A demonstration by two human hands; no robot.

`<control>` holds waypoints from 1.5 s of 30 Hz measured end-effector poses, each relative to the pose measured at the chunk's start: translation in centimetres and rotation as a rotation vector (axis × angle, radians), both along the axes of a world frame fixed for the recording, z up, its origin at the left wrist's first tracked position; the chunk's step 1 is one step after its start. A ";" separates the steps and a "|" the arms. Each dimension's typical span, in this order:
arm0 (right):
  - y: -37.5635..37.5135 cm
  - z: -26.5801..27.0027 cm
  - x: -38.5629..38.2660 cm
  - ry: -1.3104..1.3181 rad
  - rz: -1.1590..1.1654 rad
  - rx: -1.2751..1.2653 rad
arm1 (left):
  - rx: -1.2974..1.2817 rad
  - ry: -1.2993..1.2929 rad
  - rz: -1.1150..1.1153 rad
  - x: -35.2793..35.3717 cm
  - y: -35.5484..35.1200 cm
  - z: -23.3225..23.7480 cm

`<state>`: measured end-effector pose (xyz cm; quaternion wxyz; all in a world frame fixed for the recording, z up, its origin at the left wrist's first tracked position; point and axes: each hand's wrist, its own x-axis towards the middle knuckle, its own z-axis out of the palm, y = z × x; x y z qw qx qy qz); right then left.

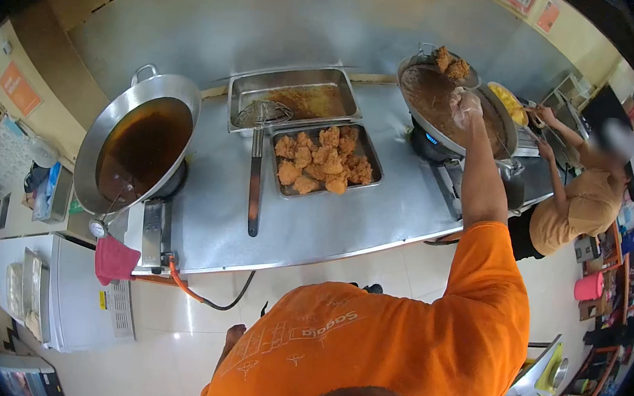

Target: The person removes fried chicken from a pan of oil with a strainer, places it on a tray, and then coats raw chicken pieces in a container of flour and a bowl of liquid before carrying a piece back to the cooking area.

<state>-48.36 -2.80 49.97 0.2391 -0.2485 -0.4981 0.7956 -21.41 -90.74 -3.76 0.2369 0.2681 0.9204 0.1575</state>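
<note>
My right hand (464,108), in a clear plastic glove, reaches over the wok of brown oil (421,105) on the right. Its fingers look curled, and I cannot tell what is in them. Just beyond the hand, pieces of fried chicken (452,64) sit at the wok's far rim. My left hand (234,333) hangs low beside my orange shirt, mostly hidden, its fingers unclear. More fried chicken (324,159) fills a metal tray on the steel counter. A skimmer with a dark handle (255,192) rests with its wire head in a deeper, oil-stained pan (348,109).
A second wok (188,113) of dark oil stands at the left, a thermometer (98,229) at its rim. A pink cloth (114,259) hangs at the counter's corner, near an orange hose (183,283). On the right, another person (576,200) works over a yellow-filled pan (508,103).
</note>
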 end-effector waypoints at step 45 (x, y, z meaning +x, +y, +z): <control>-6.7 2.6 -8.6 0.476 -0.003 -0.353 | 0.171 -0.441 0.572 0.7 1.4 2.0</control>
